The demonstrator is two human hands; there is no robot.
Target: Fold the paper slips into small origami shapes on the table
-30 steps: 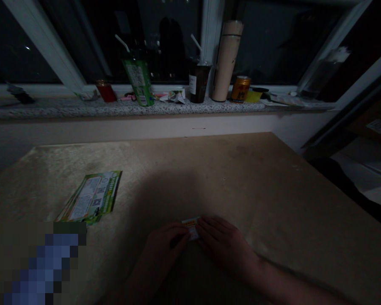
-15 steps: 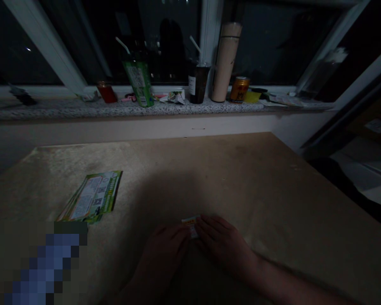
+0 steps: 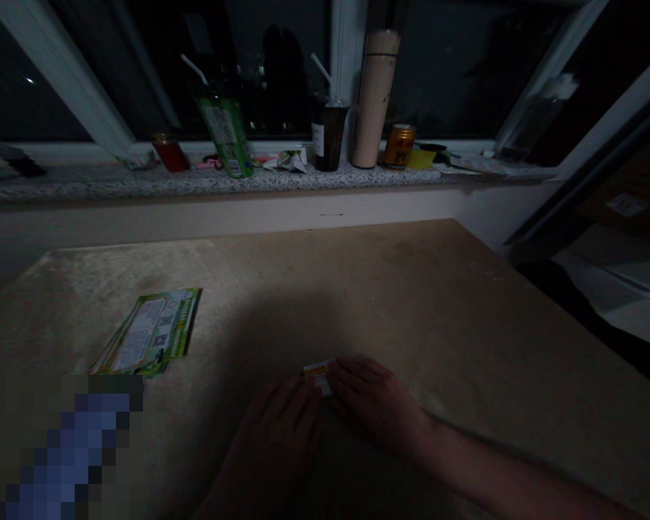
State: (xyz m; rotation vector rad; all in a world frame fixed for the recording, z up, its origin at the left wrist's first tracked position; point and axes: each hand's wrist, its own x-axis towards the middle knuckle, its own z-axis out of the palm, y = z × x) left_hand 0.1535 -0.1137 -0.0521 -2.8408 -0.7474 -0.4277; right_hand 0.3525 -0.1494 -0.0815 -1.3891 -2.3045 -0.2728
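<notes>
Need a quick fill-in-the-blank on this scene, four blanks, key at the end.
1. Of the left hand and right hand, ____ cover part of the small printed paper.
2. The green printed cards lie on the table, to the person's ____ of both hands.
3. White straws stick up from ____ cups.
4. The orange can stands to the ____ of the tall flask.

Missing: both; left; two; right.

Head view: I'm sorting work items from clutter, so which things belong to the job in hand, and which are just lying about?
In hand:
- small printed paper, under fingers of left hand and right hand

Lying about:
- green leaflets (possibly related)
- on the sill: green cup, dark cup, flask, orange can
</notes>
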